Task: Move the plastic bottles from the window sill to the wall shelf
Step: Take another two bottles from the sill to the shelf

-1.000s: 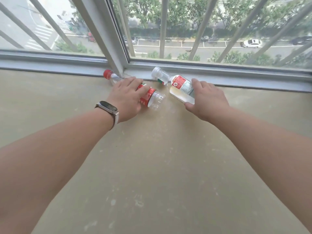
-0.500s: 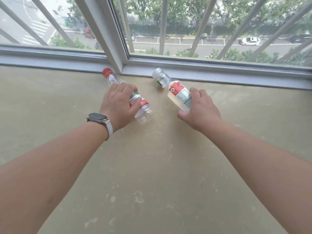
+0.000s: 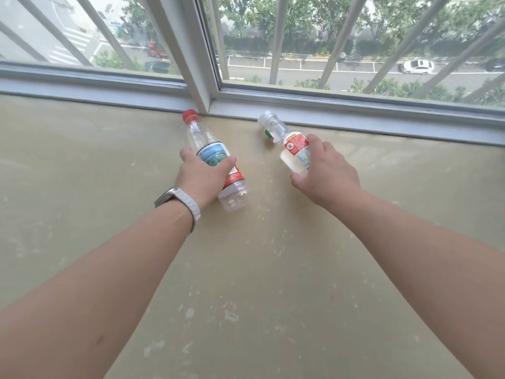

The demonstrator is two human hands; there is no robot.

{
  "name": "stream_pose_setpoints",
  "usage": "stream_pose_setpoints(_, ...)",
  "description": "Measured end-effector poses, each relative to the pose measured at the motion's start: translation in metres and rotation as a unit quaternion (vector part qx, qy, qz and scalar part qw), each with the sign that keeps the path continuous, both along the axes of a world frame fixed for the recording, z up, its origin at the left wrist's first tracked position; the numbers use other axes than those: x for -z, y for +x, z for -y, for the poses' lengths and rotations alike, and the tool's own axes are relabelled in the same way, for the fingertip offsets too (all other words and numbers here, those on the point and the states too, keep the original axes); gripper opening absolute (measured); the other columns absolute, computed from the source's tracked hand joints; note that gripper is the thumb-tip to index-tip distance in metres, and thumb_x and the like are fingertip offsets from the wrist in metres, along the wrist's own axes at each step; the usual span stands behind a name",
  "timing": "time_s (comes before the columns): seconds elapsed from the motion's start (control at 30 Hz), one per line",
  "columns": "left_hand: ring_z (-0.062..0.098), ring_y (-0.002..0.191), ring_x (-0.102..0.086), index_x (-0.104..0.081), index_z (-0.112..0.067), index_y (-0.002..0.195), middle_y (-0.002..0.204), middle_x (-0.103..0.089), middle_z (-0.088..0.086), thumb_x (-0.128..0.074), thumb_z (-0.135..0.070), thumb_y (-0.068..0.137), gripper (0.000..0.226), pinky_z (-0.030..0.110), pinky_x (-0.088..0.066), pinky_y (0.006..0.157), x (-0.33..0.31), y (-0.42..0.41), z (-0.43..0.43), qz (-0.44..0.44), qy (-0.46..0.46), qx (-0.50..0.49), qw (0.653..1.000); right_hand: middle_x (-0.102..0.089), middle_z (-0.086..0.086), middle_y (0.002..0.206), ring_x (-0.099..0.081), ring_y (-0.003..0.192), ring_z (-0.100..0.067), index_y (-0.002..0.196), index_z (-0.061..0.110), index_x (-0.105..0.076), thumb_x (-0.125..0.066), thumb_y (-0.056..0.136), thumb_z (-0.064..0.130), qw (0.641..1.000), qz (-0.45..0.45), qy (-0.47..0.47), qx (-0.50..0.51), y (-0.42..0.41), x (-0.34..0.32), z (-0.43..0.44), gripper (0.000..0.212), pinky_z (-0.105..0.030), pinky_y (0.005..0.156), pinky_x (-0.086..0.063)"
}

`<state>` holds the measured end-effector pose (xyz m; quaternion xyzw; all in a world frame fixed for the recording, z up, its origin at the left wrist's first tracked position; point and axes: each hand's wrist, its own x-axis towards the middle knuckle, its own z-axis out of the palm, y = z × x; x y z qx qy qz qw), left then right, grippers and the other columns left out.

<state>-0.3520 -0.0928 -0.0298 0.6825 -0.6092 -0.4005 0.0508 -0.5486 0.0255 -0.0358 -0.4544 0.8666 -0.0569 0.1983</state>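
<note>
The left hand (image 3: 203, 177) grips the red-cap bottle (image 3: 216, 165) on the window sill (image 3: 82, 173). At three o'clock, the right hand (image 3: 325, 173) grips the clear-cap bottle (image 3: 289, 144). This looks like picking up. Next, carry both to the shelf.

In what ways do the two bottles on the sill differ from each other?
The red-capped bottle in the left hand is longer and slimmer; the clear-capped bottle in the right hand is shorter and stubbier. The first carries a blue picture label with a red band; the second a red-and-white label. Both are clear plastic, tilted with caps toward the window, each held in a hand's grip.
</note>
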Motion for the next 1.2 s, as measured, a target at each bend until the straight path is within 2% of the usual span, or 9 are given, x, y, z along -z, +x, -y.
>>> stream_pose_setpoints(0.17, 0.027, 0.091, -0.059, -0.032, -0.011, 0.132, 0.103, -0.056, 0.001, -0.069, -0.038, 0.080, 0.069, 0.036, -0.050, 0.079, -0.006, -0.003, -0.013, 0.001, 0.020, 0.036, 0.999, -0.047, -0.004, 0.132, -0.050, 0.110, -0.028, 0.150, 0.022, -0.021, -0.061, 0.084, 0.042, 0.996, -0.056, 0.022, -0.059, 0.003, -0.013, -0.020, 0.080, -0.037, 0.076, -0.042)
stream_pose_setpoints(0.33, 0.025, 0.092, -0.058, -0.036, -0.021, 0.133, 0.114, -0.053, -0.001, -0.066, -0.040, 0.075, 0.068, 0.036, -0.051, 0.081, -0.023, 0.000, -0.037, 0.040, -0.033, 0.144, 0.988, -0.047, -0.004, 0.134, -0.050, 0.109, -0.028, 0.151, 0.019, -0.020, -0.059, 0.085, 0.044, 0.990, -0.097, 0.027, -0.098, 0.002, -0.031, -0.045, 0.081, -0.038, 0.080, -0.044)
stream_pose_setpoints(0.57, 0.022, 0.095, -0.055, -0.049, -0.024, 0.122, 0.111, -0.046, 0.000, -0.063, -0.039, 0.070, 0.056, 0.042, -0.054, 0.082, -0.068, 0.009, -0.075, 0.031, -0.043, 0.176, 0.983, -0.048, -0.005, 0.134, -0.050, 0.110, -0.027, 0.151, 0.016, -0.023, -0.060, 0.085, 0.043, 0.998, -0.067, 0.003, -0.022, 0.007, -0.077, -0.090, 0.081, -0.039, 0.082, -0.045)
stream_pose_setpoints(0.7, 0.011, 0.088, -0.051, -0.054, -0.026, 0.100, 0.100, -0.046, -0.003, -0.065, -0.032, 0.066, 0.036, 0.041, -0.058, 0.068, -0.107, 0.019, -0.099, -0.035, -0.068, 0.158, 0.985, -0.050, -0.005, 0.130, -0.051, 0.107, -0.030, 0.149, 0.015, -0.030, -0.065, 0.080, 0.039, 0.997, -0.030, -0.053, 0.050, 0.021, -0.112, -0.123, 0.081, -0.039, 0.079, -0.044)
stream_pose_setpoints(0.77, 0.001, 0.086, -0.050, -0.055, -0.024, 0.093, 0.101, -0.047, 0.000, -0.069, -0.021, 0.072, 0.026, 0.022, -0.055, 0.056, -0.132, 0.023, -0.113, -0.087, -0.064, 0.140, 0.984, -0.050, -0.004, 0.130, -0.051, 0.109, -0.030, 0.148, 0.015, -0.031, -0.066, 0.079, 0.037, 0.991, 0.004, -0.095, 0.093, 0.031, -0.134, -0.138, 0.081, -0.040, 0.081, -0.044)
stream_pose_setpoints(0.83, 0.005, 0.093, -0.053, -0.055, -0.028, 0.091, 0.102, -0.047, 0.000, -0.072, -0.011, 0.074, 0.029, 0.009, -0.047, 0.051, -0.151, 0.028, -0.126, -0.132, -0.058, 0.114, 0.983, -0.048, -0.001, 0.131, -0.048, 0.115, -0.026, 0.148, 0.018, -0.030, -0.068, 0.078, 0.037, 0.981, 0.051, -0.126, 0.135, 0.042, -0.152, -0.152, 0.082, -0.040, 0.086, -0.044)
stream_pose_setpoints(0.93, 0.024, 0.093, -0.062, -0.060, -0.025, 0.093, 0.112, -0.052, 0.009, -0.077, -0.009, 0.074, 0.030, 0.010, -0.048, 0.053, -0.191, 0.036, -0.147, -0.199, -0.070, 0.080, 0.974, -0.045, 0.002, 0.132, -0.045, 0.119, -0.018, 0.149, 0.020, -0.028, -0.070, 0.077, 0.035, 0.965, 0.090, -0.179, 0.168, 0.057, -0.189, -0.174, 0.084, -0.036, 0.089, -0.041)
stream_pose_setpoints(1.07, 0.007, 0.080, -0.059, -0.056, -0.019, 0.103, 0.118, -0.046, 0.009, -0.077, -0.004, 0.077, 0.036, 0.006, -0.045, 0.051, -0.259, 0.049, -0.182, -0.240, -0.092, 0.075, 0.964, -0.041, 0.009, 0.120, -0.042, 0.101, -0.005, 0.145, 0.022, -0.033, -0.073, 0.076, 0.028, 0.938, 0.127, -0.262, 0.190, 0.075, -0.248, -0.203, 0.080, -0.022, 0.080, -0.036)
stream_pose_setpoints(1.2, -0.013, 0.064, -0.059, -0.046, -0.013, 0.114, 0.113, -0.047, 0.010, -0.073, 0.007, 0.078, 0.049, 0.007, -0.045, 0.051, -0.316, 0.065, -0.214, -0.282, -0.113, 0.088, 0.949, -0.045, 0.014, 0.109, -0.047, 0.089, 0.002, 0.124, 0.030, -0.039, -0.074, 0.073, 0.022, 0.902, 0.184, -0.328, 0.212, 0.096, -0.303, -0.233, 0.062, -0.009, 0.066, -0.036)
